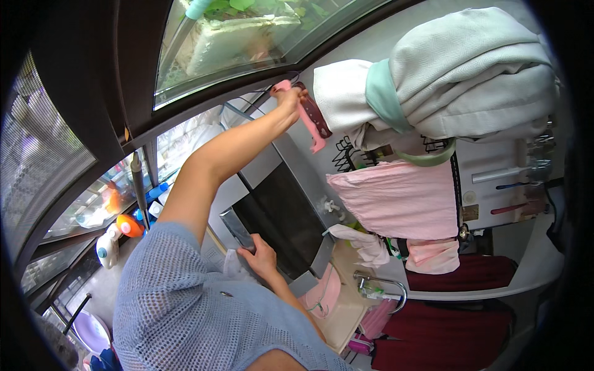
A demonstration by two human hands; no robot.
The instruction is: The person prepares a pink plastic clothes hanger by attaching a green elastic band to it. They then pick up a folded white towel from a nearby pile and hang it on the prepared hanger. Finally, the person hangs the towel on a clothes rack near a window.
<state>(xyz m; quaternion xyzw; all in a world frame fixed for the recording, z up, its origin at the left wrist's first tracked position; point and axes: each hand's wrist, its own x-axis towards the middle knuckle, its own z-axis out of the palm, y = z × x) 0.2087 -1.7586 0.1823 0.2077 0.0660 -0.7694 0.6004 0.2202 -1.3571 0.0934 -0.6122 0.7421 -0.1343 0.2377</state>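
Note:
My left arm stretches up toward the window frame. At its end, my left hand is closed on a long pink bar-like object. A dark red, dotted strip runs alongside that object, right by my fingers. Lower down, my right hand grips one end of a flat grey rectangular object with a shiny face; its exact kind I cannot make out. This object is tilted, in front of a dark, glossy panel. Some whitish material lies beside my right hand.
Gathered pale cloth with a mint band hangs beside my left hand. A pink towel and a white cloth hang to the right. Below are a sink and its curved faucet. Bottles stand at the left by the windows.

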